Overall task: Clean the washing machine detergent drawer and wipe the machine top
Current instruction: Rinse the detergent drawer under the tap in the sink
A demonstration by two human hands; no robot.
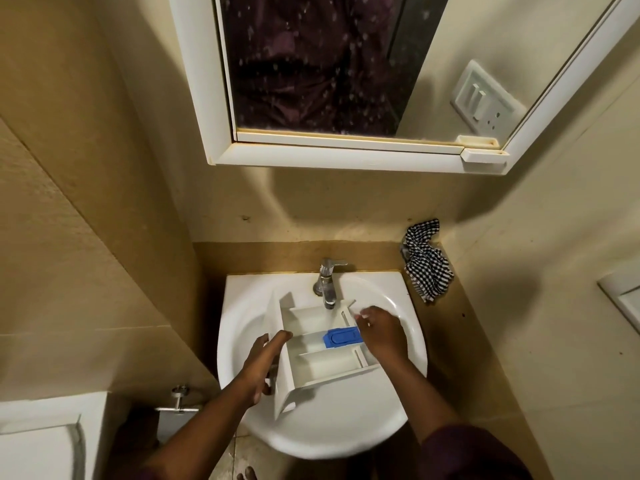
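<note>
The white detergent drawer (322, 348) sits in the white washbasin (346, 434), directly below the chrome tap (327, 282), with its open compartments facing up. Its front panel stands at the 9 o'clock end of the drawer, and its far end points toward 3 o'clock. A blue softener insert (343, 337) occupies the middle compartment, toward the 3 o'clock end.

Left hand (265, 367): the forearm enters from 7 o'clock and extends toward the front panel. The thumb lies along the panel's upper edge; the remaining fingers curl round the panel's outer face and grip it.

Right hand (381, 336): the forearm enters from 5 o'clock, with a dark maroon sleeve (474, 455) covering the upper part. The hand lies over the 3 o'clock end of the drawer, back facing up, fingers bent toward the tap side. Whether these fingers grip the drawer edge or only rest on it cannot be determined.

A black-and-white checked cloth (427, 261) lies crumpled on the ledge at 2 o'clock from the basin, against the wall corner. A white-framed mirror cabinet (346, 157) hangs at 12 o'clock. A switch plate (483, 97) appears in its mirror.
</note>
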